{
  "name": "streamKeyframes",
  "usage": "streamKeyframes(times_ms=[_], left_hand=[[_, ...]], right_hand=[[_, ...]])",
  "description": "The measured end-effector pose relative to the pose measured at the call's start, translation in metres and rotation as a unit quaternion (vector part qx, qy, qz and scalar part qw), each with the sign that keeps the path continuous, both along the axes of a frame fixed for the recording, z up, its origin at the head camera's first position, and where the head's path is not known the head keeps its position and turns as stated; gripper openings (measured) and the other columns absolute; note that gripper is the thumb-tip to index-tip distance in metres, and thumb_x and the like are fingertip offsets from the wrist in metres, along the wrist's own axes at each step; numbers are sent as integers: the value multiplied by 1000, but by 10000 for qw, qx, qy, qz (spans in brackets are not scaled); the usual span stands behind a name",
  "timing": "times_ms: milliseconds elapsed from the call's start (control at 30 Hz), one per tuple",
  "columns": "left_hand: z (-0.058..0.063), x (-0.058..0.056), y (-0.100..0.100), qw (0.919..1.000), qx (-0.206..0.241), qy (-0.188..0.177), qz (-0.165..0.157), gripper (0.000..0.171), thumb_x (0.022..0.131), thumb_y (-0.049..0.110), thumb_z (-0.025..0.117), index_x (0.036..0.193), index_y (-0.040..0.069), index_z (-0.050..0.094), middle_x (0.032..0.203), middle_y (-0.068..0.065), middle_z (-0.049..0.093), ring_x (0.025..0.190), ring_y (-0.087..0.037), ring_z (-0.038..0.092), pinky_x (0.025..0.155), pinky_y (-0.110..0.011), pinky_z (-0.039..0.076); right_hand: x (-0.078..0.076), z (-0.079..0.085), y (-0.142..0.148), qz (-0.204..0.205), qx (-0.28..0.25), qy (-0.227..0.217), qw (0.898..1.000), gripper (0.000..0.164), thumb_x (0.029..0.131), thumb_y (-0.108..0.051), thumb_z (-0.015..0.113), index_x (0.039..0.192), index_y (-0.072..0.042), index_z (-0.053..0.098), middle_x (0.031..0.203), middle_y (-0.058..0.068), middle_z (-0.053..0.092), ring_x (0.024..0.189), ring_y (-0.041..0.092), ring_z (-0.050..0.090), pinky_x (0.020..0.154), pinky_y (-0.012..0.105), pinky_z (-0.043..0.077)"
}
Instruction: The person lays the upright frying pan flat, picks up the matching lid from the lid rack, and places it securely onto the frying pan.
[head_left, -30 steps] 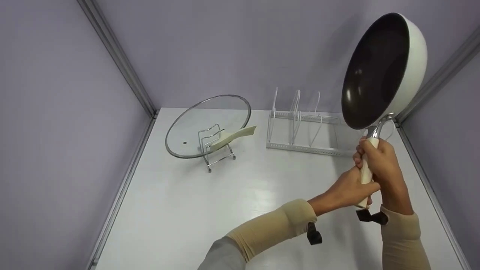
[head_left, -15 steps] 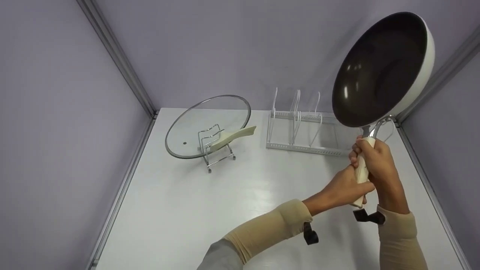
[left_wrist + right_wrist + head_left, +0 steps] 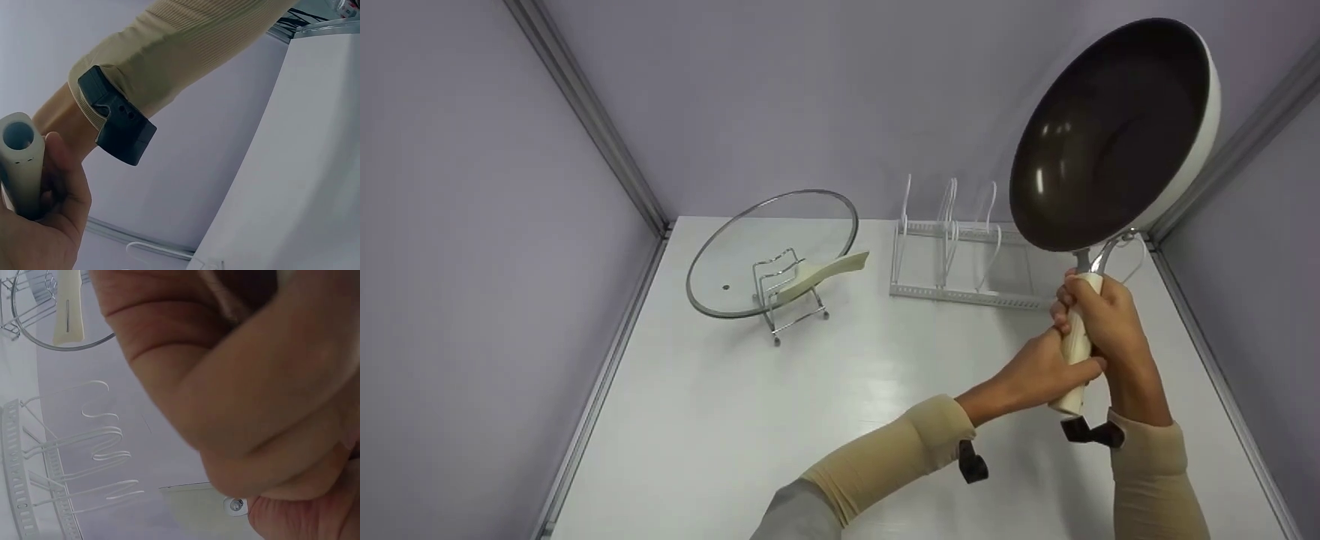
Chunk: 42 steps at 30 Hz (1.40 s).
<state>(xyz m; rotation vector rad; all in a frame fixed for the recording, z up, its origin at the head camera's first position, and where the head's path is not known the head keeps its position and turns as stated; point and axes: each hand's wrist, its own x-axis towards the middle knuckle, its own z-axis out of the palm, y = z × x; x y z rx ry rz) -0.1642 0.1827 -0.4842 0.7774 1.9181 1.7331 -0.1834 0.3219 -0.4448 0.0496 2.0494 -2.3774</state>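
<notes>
A deep frying pan (image 3: 1110,135), dark inside and white outside, is held up at the right in the head view, its inside facing left and toward me. My right hand (image 3: 1112,322) grips the cream handle (image 3: 1076,346) near the metal joint. Below it, my left hand (image 3: 1039,375) holds the lower part, thumb across it. The handle's hollow end (image 3: 21,163) sticks out past the left hand in the left wrist view. In the right wrist view, the curled right hand (image 3: 253,388) hides most of the handle, and a part of the pan (image 3: 197,512) shows beneath.
A white wire rack (image 3: 975,298) with upright dividers stands at the back right, partly behind the pan. At the back left, a glass lid (image 3: 720,255) with a cream handle (image 3: 825,274) leans in a small chrome stand (image 3: 795,322). Walls (image 3: 472,262) enclose the white table (image 3: 720,450).
The pan and both hands have shifted a little to the left. The pan has turned so more of its dark inside faces me. The lid has stayed in its stand.
</notes>
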Motion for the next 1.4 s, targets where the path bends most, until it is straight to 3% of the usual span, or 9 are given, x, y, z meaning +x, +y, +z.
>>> streamKeyframes(times_ms=[367, 500, 600, 733, 833, 900, 1100, 1400], left_hand=[[-4, -5, 0, 9994, 248, -238, -52, 17, 103, 26, 63, 114, 14, 57, 84, 9, 61, 68, 1, 62, 66, -18, 57], [-5, -7, -3, 9957, 617, -630, -280, 13, 104, 25, 62, 110, 14, 57, 82, 8, 62, 67, 0, 64, 65, -19, 57], [-6, -8, -6, 9800, 1289, -1312, -762, 10, 106, 19, 58, 104, 10, 58, 75, 2, 64, 61, -8, 67, 61, -24, 59], [-6, -7, -8, 9461, 2050, -2167, -1263, 16, 107, 9, 51, 97, 1, 59, 71, -7, 67, 58, -15, 71, 60, -32, 62], [-5, -6, -9, 9287, 2399, -2525, -1276, 11, 105, 3, 49, 102, 3, 59, 74, -6, 69, 55, -13, 69, 58, -30, 61], [-5, -5, -9, 9225, 2564, -2643, -1162, 10, 103, 1, 49, 102, 4, 58, 74, -4, 67, 50, -10, 64, 53, -27, 57], [-5, -2, -9, 9229, 2670, -2665, -770, 10, 100, 2, 51, 96, 11, 52, 67, 3, 52, 42, -7, 47, 43, -24, 46], [-8, 0, -9, 9324, 2513, -2564, -418, 8, 100, 4, 50, 98, 11, 49, 64, 4, 49, 42, -7, 45, 41, -24, 45]], right_hand=[[1, 1, -5, -71, 106, 11, 9999, 19, 112, -15, 51, 117, 2, 45, 76, -2, 58, 58, 9, 61, 53, 22, 55], [0, 1, -7, -10, 137, 28, 9999, 21, 112, -17, 51, 118, 3, 45, 76, -2, 58, 57, 9, 60, 53, 21, 54], [-2, -1, -10, 39, 74, 9, 10000, 21, 112, -16, 51, 119, 3, 45, 75, -2, 58, 56, 9, 60, 52, 21, 53], [-3, -3, -12, 85, 19, -20, 10000, 20, 112, -15, 52, 120, 2, 45, 75, -2, 58, 55, 10, 60, 52, 22, 53], [-4, -3, -14, 140, -1, 5, 9999, 18, 112, -13, 51, 119, 3, 45, 76, -2, 58, 56, 10, 60, 53, 22, 53], [-6, -3, -16, 197, -53, 41, 9998, 16, 112, -11, 49, 118, 3, 45, 76, -2, 58, 57, 10, 60, 54, 21, 53], [-10, -4, -19, 276, -4, 23, 9996, 14, 112, -10, 48, 116, 3, 45, 74, -1, 59, 57, 10, 62, 54, 21, 54], [-14, -10, -21, 306, 301, 33, 9991, 16, 112, -11, 49, 106, 4, 50, 70, 0, 60, 56, 11, 62, 53, 22, 54]])
